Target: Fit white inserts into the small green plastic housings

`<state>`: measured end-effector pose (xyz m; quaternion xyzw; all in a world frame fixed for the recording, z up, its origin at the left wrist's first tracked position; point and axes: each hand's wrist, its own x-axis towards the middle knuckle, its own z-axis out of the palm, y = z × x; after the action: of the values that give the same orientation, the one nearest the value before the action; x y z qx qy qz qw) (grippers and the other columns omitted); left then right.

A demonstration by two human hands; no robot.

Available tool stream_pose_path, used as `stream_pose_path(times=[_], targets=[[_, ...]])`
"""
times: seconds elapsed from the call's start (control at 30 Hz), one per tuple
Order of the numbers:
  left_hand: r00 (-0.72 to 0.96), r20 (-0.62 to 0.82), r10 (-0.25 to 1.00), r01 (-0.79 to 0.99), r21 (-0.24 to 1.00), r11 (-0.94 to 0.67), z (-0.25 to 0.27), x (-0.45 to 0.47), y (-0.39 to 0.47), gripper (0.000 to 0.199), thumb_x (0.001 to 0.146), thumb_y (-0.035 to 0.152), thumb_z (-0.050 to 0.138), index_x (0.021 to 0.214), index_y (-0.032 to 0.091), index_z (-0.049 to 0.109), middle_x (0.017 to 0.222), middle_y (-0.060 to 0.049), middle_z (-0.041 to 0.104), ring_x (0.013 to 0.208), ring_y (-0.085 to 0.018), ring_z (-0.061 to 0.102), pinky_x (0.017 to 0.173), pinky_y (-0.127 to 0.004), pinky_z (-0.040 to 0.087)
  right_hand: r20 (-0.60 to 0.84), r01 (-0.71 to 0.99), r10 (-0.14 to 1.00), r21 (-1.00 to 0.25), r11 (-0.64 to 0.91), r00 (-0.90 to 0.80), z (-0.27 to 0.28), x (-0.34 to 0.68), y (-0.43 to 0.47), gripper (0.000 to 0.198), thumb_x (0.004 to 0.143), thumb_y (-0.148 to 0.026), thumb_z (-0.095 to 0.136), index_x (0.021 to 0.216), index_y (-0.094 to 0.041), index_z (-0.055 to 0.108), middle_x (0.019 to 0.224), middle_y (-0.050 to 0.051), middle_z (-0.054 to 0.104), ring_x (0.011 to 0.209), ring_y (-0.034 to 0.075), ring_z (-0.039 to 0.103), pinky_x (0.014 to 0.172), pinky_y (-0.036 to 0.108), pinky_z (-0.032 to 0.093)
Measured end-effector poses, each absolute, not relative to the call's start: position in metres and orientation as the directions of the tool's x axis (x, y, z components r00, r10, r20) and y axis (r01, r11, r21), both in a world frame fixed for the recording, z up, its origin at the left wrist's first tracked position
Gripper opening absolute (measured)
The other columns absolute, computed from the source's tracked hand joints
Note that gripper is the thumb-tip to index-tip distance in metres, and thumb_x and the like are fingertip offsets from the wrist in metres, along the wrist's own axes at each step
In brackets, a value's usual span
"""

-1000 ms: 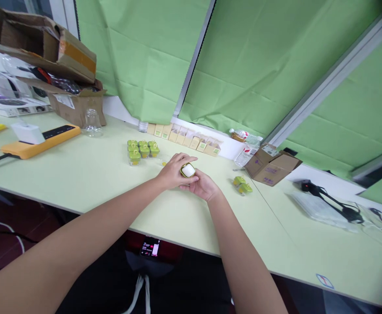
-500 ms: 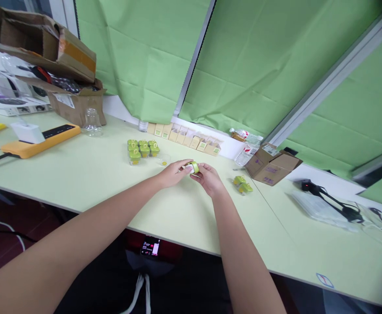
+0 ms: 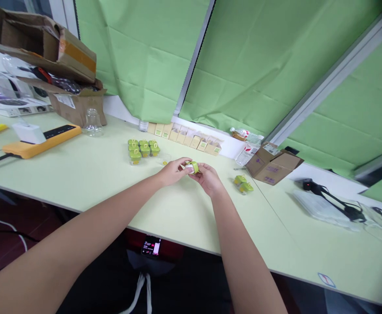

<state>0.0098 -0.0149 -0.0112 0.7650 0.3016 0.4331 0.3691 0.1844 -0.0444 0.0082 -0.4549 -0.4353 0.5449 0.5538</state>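
Note:
My left hand (image 3: pixel 175 171) and my right hand (image 3: pixel 208 177) meet over the middle of the table, both closed on one small clear container with a green lid (image 3: pixel 194 167). The green lid side faces my right hand, while my left thumb and fingers grip the paler body. Fingers hide part of it. Left of my hands stands a group of several similar green-lidded containers (image 3: pixel 144 150) with loops on top. Beside that group lies a clear piece with a yellow spot (image 3: pixel 165 161). A few more green-lidded containers (image 3: pixel 243 184) sit to the right of my right hand.
A row of small cardboard boxes (image 3: pixel 187 138) lines the wall. Plastic bottles (image 3: pixel 247 152) and a cardboard box (image 3: pixel 272 163) stand back right. On the left are an orange power strip (image 3: pixel 43 141), a clear jar (image 3: pixel 93 122) and larger open boxes (image 3: pixel 76 102).
My left fingers have lifted and shifted slightly around the container. Both hands stay in nearly the same spot, still holding it.

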Motion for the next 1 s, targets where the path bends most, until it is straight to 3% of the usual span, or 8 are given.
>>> stream_pose_path(times=[0.23,0.33,0.47,0.57,0.63,0.73,1.0], targets=[[0.418,0.460,0.784,0.152,0.815,-0.559,-0.014,0.008,-0.010,0.050,0.084,0.050,0.060,0.126,0.022,0.057,0.104,-0.004,0.065,0.077,-0.013,0.058,0.074,-0.027,0.049,-0.025,-0.258,0.998,-0.966,-0.010,0.055,0.009,0.189,-0.043,0.011,0.078,-0.023,0.070,0.079,-0.020,0.060,0.090,0.004,0.072,0.081,0.016,0.068,0.087,0.036,0.058],[0.373,0.527,0.763,0.201,0.757,-0.622,-0.013,0.007,-0.009,0.048,0.084,0.047,0.061,0.124,0.021,0.058,0.106,-0.006,0.065,0.089,-0.017,0.060,0.077,-0.029,0.050,-0.018,-0.274,0.997,-0.962,0.005,0.081,0.011,0.189,-0.044,0.011,0.079,-0.023,0.070,0.080,-0.020,0.059,0.091,0.004,0.072,0.083,0.017,0.069,0.087,0.038,0.059],[0.222,0.691,0.688,0.419,0.570,-0.707,-0.014,0.000,-0.004,0.039,0.085,0.039,0.061,0.120,0.021,0.061,0.128,-0.010,0.057,0.125,-0.025,0.048,0.106,-0.040,0.041,-0.007,-0.289,0.987,-0.957,0.040,0.160,0.013,0.188,-0.044,0.011,0.082,-0.023,0.068,0.078,-0.020,0.059,0.088,0.004,0.071,0.082,0.017,0.068,0.087,0.039,0.060],[0.201,0.645,0.738,0.614,0.503,-0.607,-0.020,-0.009,0.005,0.040,0.081,0.030,0.063,0.119,0.019,0.062,0.137,-0.013,0.050,0.134,-0.031,0.039,0.115,-0.047,0.030,-0.013,-0.300,0.971,-0.952,0.062,0.241,0.014,0.189,-0.043,0.011,0.084,-0.022,0.065,0.076,-0.020,0.057,0.084,0.003,0.070,0.077,0.015,0.068,0.084,0.038,0.061],[0.288,0.518,0.805,0.672,0.490,-0.556,-0.026,-0.013,0.010,0.042,0.078,0.025,0.062,0.120,0.017,0.061,0.132,-0.015,0.054,0.128,-0.033,0.044,0.110,-0.049,0.036,-0.022,-0.303,0.962,-0.951,0.064,0.273,0.014,0.190,-0.042,0.012,0.085,-0.021,0.064,0.076,-0.020,0.057,0.083,0.003,0.070,0.075,0.015,0.067,0.083,0.037,0.062],[0.409,0.428,0.806,0.667,0.462,-0.584,-0.030,-0.015,0.013,0.037,0.080,0.019,0.056,0.115,0.018,0.063,0.125,-0.013,0.060,0.121,-0.031,0.050,0.102,-0.045,0.042,-0.030,-0.307,0.955,-0.950,0.064,0.294,0.012,0.191,-0.040,0.013,0.085,-0.022,0.065,0.076,-0.020,0.055,0.082,0.002,0.070,0.074,0.015,0.068,0.081,0.037,0.062],[0.542,0.470,0.696,0.477,0.510,-0.716,-0.016,-0.006,-0.011,0.055,0.083,0.024,0.054,0.138,0.028,0.049,0.113,-0.004,0.065,0.097,-0.020,0.061,0.085,-0.032,0.049,0.041,-0.255,0.940,-0.958,0.134,0.340,0.007,0.194,-0.037,0.016,0.085,-0.024,0.066,0.075,-0.018,0.055,0.078,0.002,0.069,0.073,0.015,0.069,0.074,0.035,0.064]])
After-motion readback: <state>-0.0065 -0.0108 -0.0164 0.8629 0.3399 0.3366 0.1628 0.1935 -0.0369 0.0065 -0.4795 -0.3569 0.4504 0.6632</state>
